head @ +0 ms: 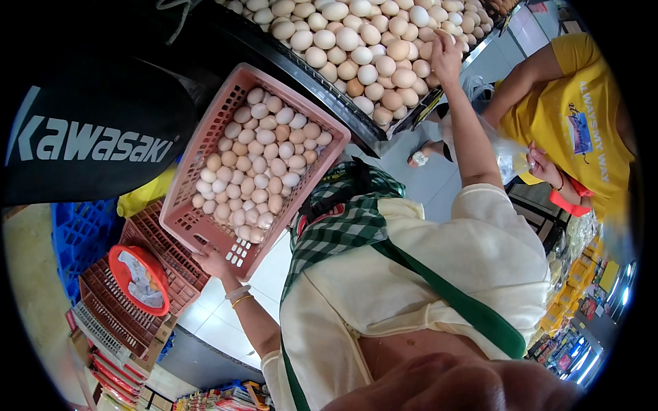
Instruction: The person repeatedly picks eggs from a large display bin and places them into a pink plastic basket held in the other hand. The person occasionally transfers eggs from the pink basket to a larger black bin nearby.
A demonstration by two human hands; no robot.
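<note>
My left hand (213,261) grips the near end of a pink plastic crate (187,223) by its handle slot. Many white and light brown eggs (259,164) lie heaped in the crate, which tilts beside the display bin. My right hand (446,57) reaches into the large heap of eggs (367,46) in that black-edged bin (313,82). Its fingertips touch eggs near the bin's right side; whether they hold one is hard to see. I wear a green checked apron (334,221) over a cream top.
On the right, a person in a yellow shirt (570,123) holds a clear plastic bag (506,154) beside the bin. Brown crates (169,257) and a red basin (165,290) stand at left, near a blue plastic pallet (85,236). A black Kawasaki cover (103,128) hangs at upper left.
</note>
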